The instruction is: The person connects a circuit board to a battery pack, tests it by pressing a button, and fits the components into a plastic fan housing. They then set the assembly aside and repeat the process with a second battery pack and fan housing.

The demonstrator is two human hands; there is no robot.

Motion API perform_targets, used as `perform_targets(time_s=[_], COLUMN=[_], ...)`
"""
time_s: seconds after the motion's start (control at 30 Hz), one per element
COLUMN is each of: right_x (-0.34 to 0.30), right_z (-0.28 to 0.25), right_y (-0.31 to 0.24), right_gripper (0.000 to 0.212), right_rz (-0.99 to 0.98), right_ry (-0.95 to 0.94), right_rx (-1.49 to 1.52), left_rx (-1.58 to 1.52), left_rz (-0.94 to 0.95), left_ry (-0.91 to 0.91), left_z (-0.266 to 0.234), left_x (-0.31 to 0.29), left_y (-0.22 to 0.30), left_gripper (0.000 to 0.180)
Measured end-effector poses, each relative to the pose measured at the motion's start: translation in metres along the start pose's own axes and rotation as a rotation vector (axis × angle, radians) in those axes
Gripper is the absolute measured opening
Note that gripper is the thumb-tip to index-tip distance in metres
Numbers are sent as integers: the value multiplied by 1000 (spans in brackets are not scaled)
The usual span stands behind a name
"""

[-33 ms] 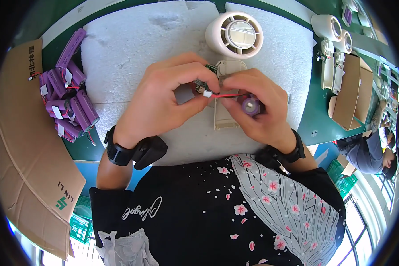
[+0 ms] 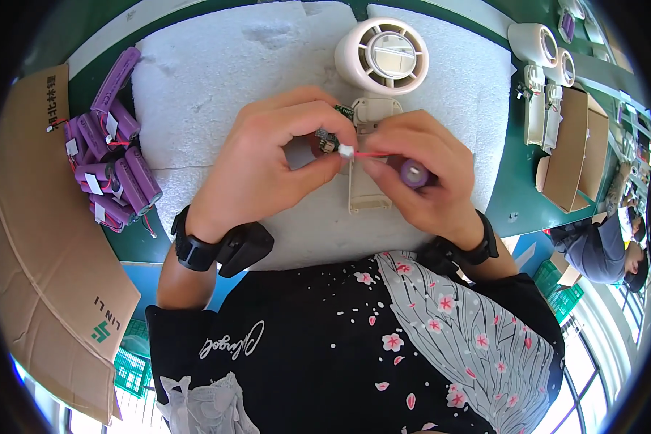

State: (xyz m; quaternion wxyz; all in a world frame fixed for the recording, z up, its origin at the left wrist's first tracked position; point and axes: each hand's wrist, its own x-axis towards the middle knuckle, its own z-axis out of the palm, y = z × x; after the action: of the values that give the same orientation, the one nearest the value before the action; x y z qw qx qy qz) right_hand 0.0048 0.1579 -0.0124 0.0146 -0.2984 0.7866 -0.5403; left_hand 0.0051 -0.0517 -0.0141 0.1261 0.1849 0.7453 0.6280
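The circuit board point(image 2: 328, 137) sits on the inner side of the left hand point(image 2: 267, 152), within the bend of the thumb and forefinger, with a green part of it showing above the knuckles. That hand is closed to a loose pinch, its forefinger and thumb bent toward each other around the board; what the other fingers do underneath cannot be told. A white connector point(image 2: 346, 151) lies just to the right of the board, between the fingertips of the two hands – whether it is fully seated in the board is too small to tell.

From the connector a red wire point(image 2: 371, 154) runs to the right hand point(image 2: 434, 159), whose thumb and forefinger are drawn close together by it. The same hand is curled about a purple cell point(image 2: 414, 173), its round end (slightly blurred) facing up beside the thumb.

Under the hands, a cream casing point(image 2: 369, 197) lies on the white foam sheet point(image 2: 217, 72), partly covered by the fingers. A round fan head point(image 2: 394, 56) stands just beyond it – farther from the person than both hands. Well to the left of the left hand is a heap of purple cells point(image 2: 132, 177) with wires and white tags.
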Motion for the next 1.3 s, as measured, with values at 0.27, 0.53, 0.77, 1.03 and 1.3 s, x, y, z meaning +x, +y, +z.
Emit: perform_targets(time_s=[0.27,0.53,0.77,1.03,1.3], right_x=[0,1,1,1,1], right_z=[-8,-7,-4,-3,-1], right_y=[-1,-8,-5,-6,-7], right_gripper=[24,20,19,16,14], right_rz=[13,67,63,84,116], right_ry=[58,11,-16,-16,9], right_rx=[-162,-202,-234,-273,-268], left_rx=[28,-147,-331,-443,-458], left_rz=[-46,-102,-134,-135,-197], left_ry=[33,106,85,33,9], left_z=[4,9,7,2,0], left_x=[-2,-5,-7,-7,-7], left_y=[-2,-4,-5,-6,0], left_gripper=[17,15,19,25,35])
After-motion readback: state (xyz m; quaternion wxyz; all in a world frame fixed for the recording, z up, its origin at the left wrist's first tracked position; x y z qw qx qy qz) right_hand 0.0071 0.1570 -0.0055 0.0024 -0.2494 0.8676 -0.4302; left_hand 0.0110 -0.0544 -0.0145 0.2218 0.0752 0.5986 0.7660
